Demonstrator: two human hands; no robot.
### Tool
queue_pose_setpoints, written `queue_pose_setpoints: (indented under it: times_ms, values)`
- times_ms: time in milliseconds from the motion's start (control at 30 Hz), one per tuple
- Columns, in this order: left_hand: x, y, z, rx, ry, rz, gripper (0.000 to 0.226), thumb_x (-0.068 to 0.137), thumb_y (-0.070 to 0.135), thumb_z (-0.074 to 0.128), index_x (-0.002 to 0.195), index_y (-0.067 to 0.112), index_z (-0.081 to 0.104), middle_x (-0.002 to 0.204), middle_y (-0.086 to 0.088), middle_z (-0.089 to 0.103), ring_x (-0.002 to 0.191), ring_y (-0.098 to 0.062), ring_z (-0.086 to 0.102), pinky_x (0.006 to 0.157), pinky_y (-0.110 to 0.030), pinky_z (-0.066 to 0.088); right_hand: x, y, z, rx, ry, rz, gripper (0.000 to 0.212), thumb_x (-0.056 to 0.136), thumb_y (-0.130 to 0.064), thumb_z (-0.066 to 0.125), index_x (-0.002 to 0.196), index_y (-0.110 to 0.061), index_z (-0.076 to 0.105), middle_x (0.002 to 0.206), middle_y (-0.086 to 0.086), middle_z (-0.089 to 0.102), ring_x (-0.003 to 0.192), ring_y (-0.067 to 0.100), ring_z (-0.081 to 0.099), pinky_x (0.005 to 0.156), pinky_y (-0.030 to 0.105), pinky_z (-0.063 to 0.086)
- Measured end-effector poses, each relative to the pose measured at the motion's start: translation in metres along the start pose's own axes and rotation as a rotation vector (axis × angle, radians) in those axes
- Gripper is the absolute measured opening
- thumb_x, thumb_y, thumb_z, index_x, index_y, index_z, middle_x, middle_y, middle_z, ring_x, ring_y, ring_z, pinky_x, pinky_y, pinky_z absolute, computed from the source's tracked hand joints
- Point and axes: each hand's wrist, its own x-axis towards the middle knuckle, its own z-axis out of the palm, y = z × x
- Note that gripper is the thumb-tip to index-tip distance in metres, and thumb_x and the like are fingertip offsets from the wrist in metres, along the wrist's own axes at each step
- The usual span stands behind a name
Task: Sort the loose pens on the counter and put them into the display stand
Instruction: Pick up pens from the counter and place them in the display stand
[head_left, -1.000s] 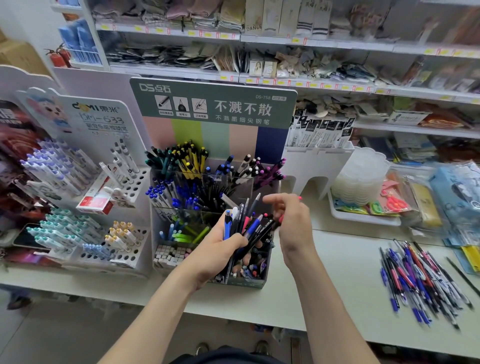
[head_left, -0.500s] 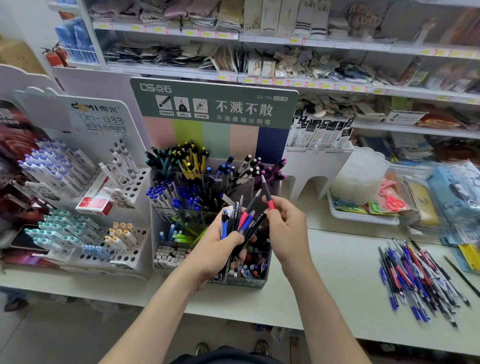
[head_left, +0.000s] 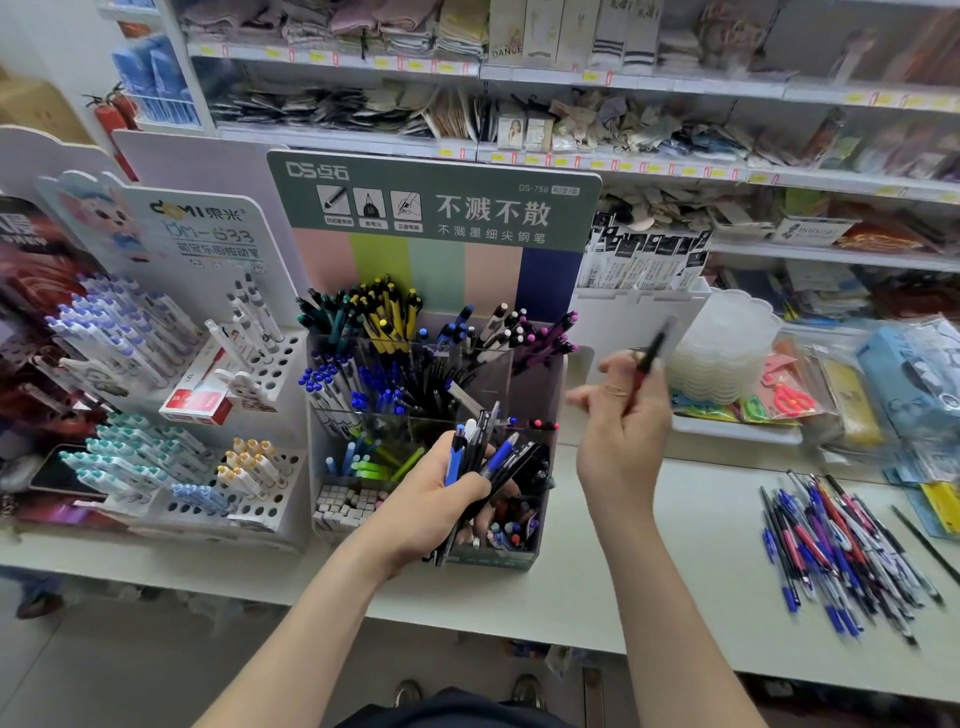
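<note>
My left hand (head_left: 441, 499) grips a bundle of pens (head_left: 488, 452), blue and black ones, in front of the lower compartments of the clear display stand (head_left: 540, 384). My right hand (head_left: 621, 415) is raised to the right of the stand and pinches a single red-and-black pen (head_left: 652, 348), blurred and pointing up. The stand's tiers hold yellow, teal, blue, black and purple pens sorted by colour. A heap of loose pens (head_left: 841, 545) lies on the white counter (head_left: 649, 561) at the right.
A white holed rack of pens (head_left: 156, 415) stands left of the stand. Right of it are a stack of clear plastic containers (head_left: 727, 353), a tray with scissors (head_left: 789, 400) and packaged goods. Stocked shelves (head_left: 571, 156) run behind the counter.
My right hand pulled a red-and-black pen out of the bundle and lifted it up and to the right. My left hand stayed at the stand with the bundle.
</note>
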Motion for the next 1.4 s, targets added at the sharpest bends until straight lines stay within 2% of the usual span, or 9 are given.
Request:
queue_pose_setpoints:
  times_ms: [133,300,433,567,800,933,1167,1300,1400]
  values:
    - [0.001,0.004,-0.001,-0.048,0.004,0.025,0.018,0.108,0.001,0.044,0.126,0.001,0.048,0.085,-0.005,0.077,0.06,-0.018,0.056,0.052,-0.033,0.042,-0.003,0.018,-0.001,-0.168,-0.35,0.278,0.033,0.105,-0.043,0.056,0.097,-0.013,0.07,0.065,-0.002,0.042,0.06,0.02,0.039,0.055,0.035,0.034]
    - [0.005,-0.002,0.0,-0.166,0.049,0.034,0.02,0.108,0.004,0.044,0.125,0.011,0.052,0.099,-0.016,0.076,0.063,-0.025,0.055,0.048,-0.032,0.039,-0.011,0.015,-0.002,0.172,-0.623,0.73,0.034,0.093,-0.012,0.051,0.114,0.006,0.07,0.07,0.003,0.041,0.057,0.015,0.02,0.046,0.025,0.015]
    - [0.011,-0.006,-0.001,-0.311,0.034,0.018,0.024,0.106,0.004,0.044,0.129,0.002,0.052,0.098,-0.024,0.069,0.061,-0.026,0.049,0.046,-0.031,0.039,-0.014,0.015,-0.007,0.252,-0.791,0.72,0.01,0.098,-0.008,0.061,0.097,-0.004,0.07,0.074,0.014,0.053,0.054,0.012,0.022,0.045,0.022,0.017]
    - [0.015,-0.003,-0.002,-0.373,-0.002,-0.016,0.027,0.105,0.004,0.044,0.131,0.0,0.05,0.098,-0.022,0.069,0.06,-0.023,0.05,0.045,-0.029,0.038,-0.023,0.019,0.001,0.236,-0.684,0.626,0.021,0.109,-0.017,0.058,0.11,-0.002,0.073,0.063,0.003,0.048,0.05,0.009,0.033,0.047,0.021,0.031]
    - [0.017,-0.015,-0.004,-0.342,0.023,-0.127,0.03,0.103,0.005,0.046,0.133,0.011,0.045,0.088,-0.013,0.066,0.058,-0.021,0.048,0.046,-0.027,0.033,0.005,0.016,0.0,0.45,-0.126,0.364,0.018,0.114,-0.008,0.034,0.113,-0.012,0.052,0.094,0.014,0.074,0.059,0.012,0.042,0.05,0.025,0.037]
    - [0.022,-0.015,-0.005,-0.368,0.169,-0.067,0.026,0.104,0.004,0.046,0.129,0.009,0.049,0.089,-0.013,0.069,0.06,-0.022,0.05,0.051,-0.031,0.034,0.007,0.029,-0.004,0.257,-0.108,0.179,0.019,0.115,-0.016,0.036,0.115,-0.019,0.055,0.073,-0.002,0.052,0.062,0.014,0.044,0.058,0.029,0.04]
    - [0.028,-0.011,0.002,-0.398,0.212,-0.044,0.026,0.104,0.003,0.047,0.13,0.008,0.048,0.084,-0.01,0.07,0.06,-0.021,0.049,0.051,-0.031,0.035,-0.003,0.05,0.003,-0.417,-0.202,-0.199,0.018,0.11,-0.012,0.05,0.123,-0.015,0.063,0.109,0.001,0.051,0.094,0.003,0.054,0.084,0.012,0.043]
    - [0.03,-0.01,0.002,-0.394,0.22,-0.044,0.026,0.104,0.003,0.048,0.129,0.01,0.049,0.085,-0.01,0.071,0.06,-0.021,0.051,0.05,-0.032,0.036,-0.007,0.049,-0.001,-0.872,-0.427,-0.11,0.032,0.111,-0.021,0.045,0.141,-0.016,0.056,0.117,0.004,0.04,0.072,0.021,0.051,0.068,0.038,0.049]
    - [0.031,-0.007,0.002,-0.395,0.234,-0.035,0.026,0.104,0.003,0.048,0.129,0.01,0.049,0.084,-0.01,0.071,0.06,-0.02,0.052,0.05,-0.031,0.037,-0.005,0.026,0.004,-1.057,-0.534,-0.033,0.036,0.107,-0.025,0.044,0.142,-0.015,0.04,0.124,0.008,0.042,0.077,0.035,0.054,0.064,0.039,0.041]
